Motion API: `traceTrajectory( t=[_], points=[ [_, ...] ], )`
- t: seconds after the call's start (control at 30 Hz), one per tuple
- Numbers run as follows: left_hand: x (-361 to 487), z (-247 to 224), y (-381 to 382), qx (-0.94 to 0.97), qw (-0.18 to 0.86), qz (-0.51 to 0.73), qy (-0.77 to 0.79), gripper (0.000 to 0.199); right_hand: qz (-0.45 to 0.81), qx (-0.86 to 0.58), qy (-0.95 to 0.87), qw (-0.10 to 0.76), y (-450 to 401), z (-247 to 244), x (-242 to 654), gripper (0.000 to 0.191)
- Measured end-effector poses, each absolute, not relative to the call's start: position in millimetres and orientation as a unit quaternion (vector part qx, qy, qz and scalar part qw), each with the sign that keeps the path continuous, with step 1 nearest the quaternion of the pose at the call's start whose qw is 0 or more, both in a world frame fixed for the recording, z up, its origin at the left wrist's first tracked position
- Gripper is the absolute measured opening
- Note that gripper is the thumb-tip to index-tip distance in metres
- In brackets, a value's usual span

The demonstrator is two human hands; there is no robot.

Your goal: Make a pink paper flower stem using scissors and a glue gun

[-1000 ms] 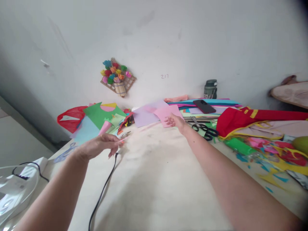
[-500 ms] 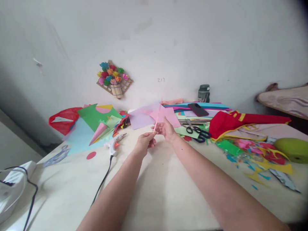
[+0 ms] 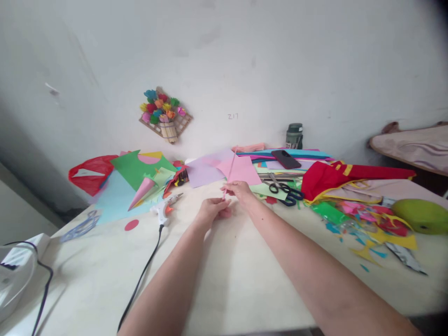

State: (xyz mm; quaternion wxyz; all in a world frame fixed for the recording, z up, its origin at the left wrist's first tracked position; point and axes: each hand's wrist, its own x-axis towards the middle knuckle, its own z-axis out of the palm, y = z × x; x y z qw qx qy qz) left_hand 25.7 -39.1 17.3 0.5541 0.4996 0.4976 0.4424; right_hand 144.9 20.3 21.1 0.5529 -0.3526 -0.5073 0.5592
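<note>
A thin pink paper strip (image 3: pixel 232 164) stands nearly upright, tilted slightly to the right, in front of pink paper. My left hand (image 3: pixel 213 209) pinches its lower end between thumb and fingers. Just above, my right hand (image 3: pixel 241 191) has its fingertips closed around the same strip. Both hands are over the middle of the table, close together. Behind them lie a pink sheet (image 3: pixel 248 171) and a lilac sheet (image 3: pixel 203 171). To the right are black-handled scissors (image 3: pixel 287 195).
A white glue gun (image 3: pixel 162 213) with a black cord lies left, near a red paper circle (image 3: pixel 131 225) and a pink paper cone (image 3: pixel 142 193). A phone (image 3: pixel 286 159) rests on stacked paper. Farther right are red cloth (image 3: pixel 322 179), paper scraps and a green rounded object (image 3: pixel 420 216).
My right hand's fingers, more spread before, have come together on the strip above my left hand. The strip sits a little lower, and the view has shifted slightly.
</note>
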Motion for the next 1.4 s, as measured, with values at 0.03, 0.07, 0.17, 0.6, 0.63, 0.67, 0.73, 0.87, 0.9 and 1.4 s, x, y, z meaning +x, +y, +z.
traceTrajectory(
  t=[0.03, 0.07, 0.17, 0.6, 0.63, 0.67, 0.73, 0.87, 0.9, 1.4],
  points=[
    [23.4, 20.0, -40.7, 0.493, 0.569, 0.432, 0.496, 0.042, 0.561, -0.349, -0.505, 0.556, 20.1, 21.2, 145.2, 0.016],
    [21.0, 22.4, -41.8, 0.484, 0.577, 0.432, 0.496, 0.045, 0.562, -0.347, -0.503, 0.557, 19.8, 21.2, 145.4, 0.015],
    [14.1, 25.4, -41.7, 0.449, 0.548, 0.495, 0.503, 0.044, 0.566, -0.346, -0.502, 0.555, 18.8, 21.1, 144.3, 0.015],
    [11.5, 22.9, -42.0, 0.452, 0.615, 0.504, 0.405, 0.028, 0.551, -0.375, -0.541, 0.513, 15.3, 14.4, 132.0, 0.019],
    [11.6, 22.9, -42.3, 0.454, 0.61, 0.501, 0.413, 0.027, 0.548, -0.38, -0.544, 0.509, 14.4, 14.9, 132.2, 0.018],
    [11.7, 22.7, -42.3, 0.454, 0.603, 0.502, 0.423, 0.025, 0.545, -0.385, -0.548, 0.504, 13.8, 15.3, 132.5, 0.018],
    [11.8, 21.6, -41.4, 0.455, 0.59, 0.503, 0.438, 0.021, 0.548, -0.388, -0.555, 0.491, 13.4, 15.9, 134.1, 0.02],
    [11.5, 17.9, -38.3, 0.46, 0.59, 0.498, 0.439, 0.019, 0.573, -0.366, -0.555, 0.48, 14.5, 17.1, 141.6, 0.03],
    [11.4, 16.9, -37.7, 0.46, 0.59, 0.498, 0.439, 0.019, 0.576, -0.363, -0.549, 0.484, 14.7, 17.6, 143.9, 0.032],
    [12.7, 19.4, -43.0, 0.471, 0.582, 0.479, 0.459, 0.027, 0.548, -0.381, -0.557, 0.494, 15.6, 14.6, 140.5, 0.017]
  ],
)
